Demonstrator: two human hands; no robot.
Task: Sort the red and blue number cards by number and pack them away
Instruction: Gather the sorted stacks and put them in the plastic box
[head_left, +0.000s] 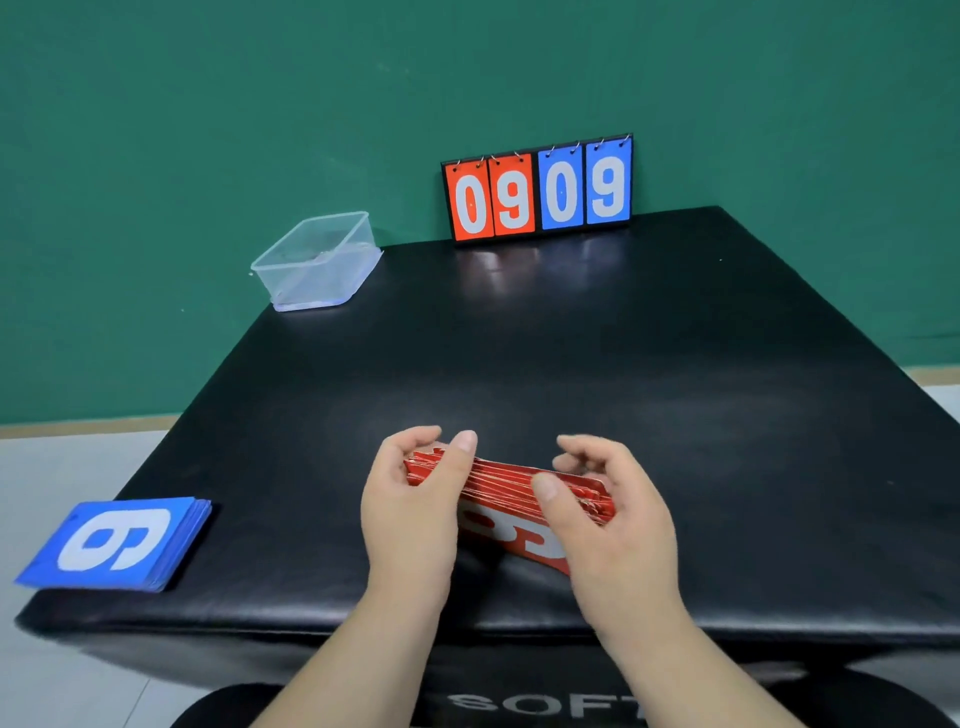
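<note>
Black padded table against green wall | left hand and right hand pinch the red card stack by its ends, held above the near edge | blue stack overhangs the left corner | risk: loose grip fans the reds, order lost.

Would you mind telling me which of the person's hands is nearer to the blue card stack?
Left. The left hand grips the red stack at the end nearest the blue card stack; the right hand holds its far end.
</note>
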